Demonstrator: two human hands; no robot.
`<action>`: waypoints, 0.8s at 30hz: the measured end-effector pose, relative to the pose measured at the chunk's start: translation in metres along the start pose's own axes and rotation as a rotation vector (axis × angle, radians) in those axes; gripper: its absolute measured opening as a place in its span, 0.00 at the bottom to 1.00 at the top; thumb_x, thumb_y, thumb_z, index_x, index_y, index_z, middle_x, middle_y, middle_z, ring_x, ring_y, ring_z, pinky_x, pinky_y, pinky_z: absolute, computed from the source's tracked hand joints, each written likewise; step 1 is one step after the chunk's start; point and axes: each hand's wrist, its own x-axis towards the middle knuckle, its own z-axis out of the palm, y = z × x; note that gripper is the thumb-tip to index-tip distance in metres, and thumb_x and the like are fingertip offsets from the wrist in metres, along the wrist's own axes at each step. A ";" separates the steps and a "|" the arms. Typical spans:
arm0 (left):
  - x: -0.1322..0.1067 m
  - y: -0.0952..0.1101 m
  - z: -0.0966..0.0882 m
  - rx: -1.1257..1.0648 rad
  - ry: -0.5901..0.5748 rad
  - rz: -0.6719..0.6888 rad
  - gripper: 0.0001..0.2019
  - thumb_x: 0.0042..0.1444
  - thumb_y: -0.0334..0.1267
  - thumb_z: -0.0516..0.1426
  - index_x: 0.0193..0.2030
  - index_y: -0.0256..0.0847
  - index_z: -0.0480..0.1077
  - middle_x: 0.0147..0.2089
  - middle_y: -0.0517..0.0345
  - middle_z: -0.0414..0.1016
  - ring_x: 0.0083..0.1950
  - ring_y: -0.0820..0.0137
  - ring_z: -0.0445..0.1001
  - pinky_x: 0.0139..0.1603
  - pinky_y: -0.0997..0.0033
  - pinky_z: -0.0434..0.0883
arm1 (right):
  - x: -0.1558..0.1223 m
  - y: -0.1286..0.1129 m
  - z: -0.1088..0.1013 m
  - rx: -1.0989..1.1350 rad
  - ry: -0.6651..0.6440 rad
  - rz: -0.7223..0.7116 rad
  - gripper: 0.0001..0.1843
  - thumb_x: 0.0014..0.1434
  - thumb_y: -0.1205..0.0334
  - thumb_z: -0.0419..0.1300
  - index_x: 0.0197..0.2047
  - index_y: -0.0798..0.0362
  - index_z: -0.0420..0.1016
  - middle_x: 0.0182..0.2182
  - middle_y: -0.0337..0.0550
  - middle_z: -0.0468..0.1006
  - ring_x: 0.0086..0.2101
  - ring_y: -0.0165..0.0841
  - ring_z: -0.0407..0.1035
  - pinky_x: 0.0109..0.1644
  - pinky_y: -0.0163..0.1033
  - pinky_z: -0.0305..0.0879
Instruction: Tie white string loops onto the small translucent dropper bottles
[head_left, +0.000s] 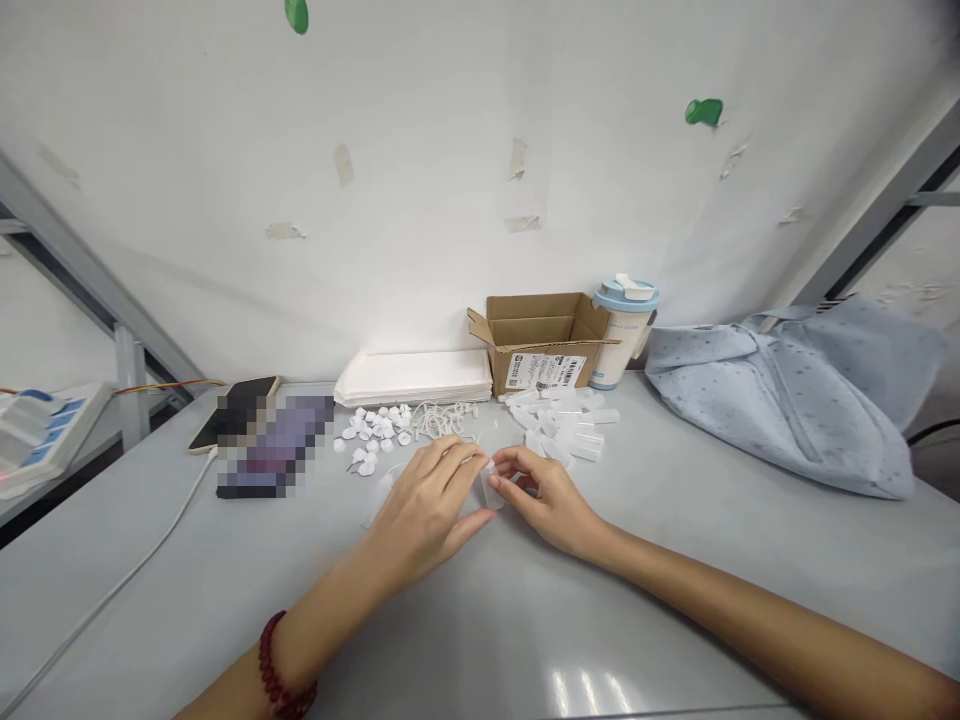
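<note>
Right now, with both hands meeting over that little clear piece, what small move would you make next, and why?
Probably press the two hands gently together. The right hand pinches a small clear tube, and the left hand has fingertips at its top; what they hold is hidden. Loose white caps lie just beyond, so a cap may be going on.
</note>
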 end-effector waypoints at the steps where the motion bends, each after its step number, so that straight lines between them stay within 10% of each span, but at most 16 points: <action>1: 0.000 0.001 0.000 0.021 0.002 0.011 0.19 0.56 0.39 0.56 0.53 0.35 0.61 0.51 0.45 0.68 0.56 0.55 0.61 0.54 0.52 0.65 | 0.000 0.000 0.000 0.005 -0.003 0.002 0.09 0.60 0.60 0.54 0.43 0.54 0.67 0.34 0.43 0.75 0.35 0.31 0.70 0.34 0.35 0.67; 24: -0.002 -0.020 -0.036 -0.328 -0.265 -0.209 0.16 0.48 0.38 0.59 0.45 0.44 0.68 0.41 0.55 0.71 0.48 0.61 0.65 0.45 0.63 0.68 | 0.000 -0.003 -0.001 -0.050 -0.062 0.004 0.08 0.60 0.60 0.54 0.42 0.53 0.68 0.34 0.43 0.78 0.33 0.31 0.71 0.35 0.36 0.66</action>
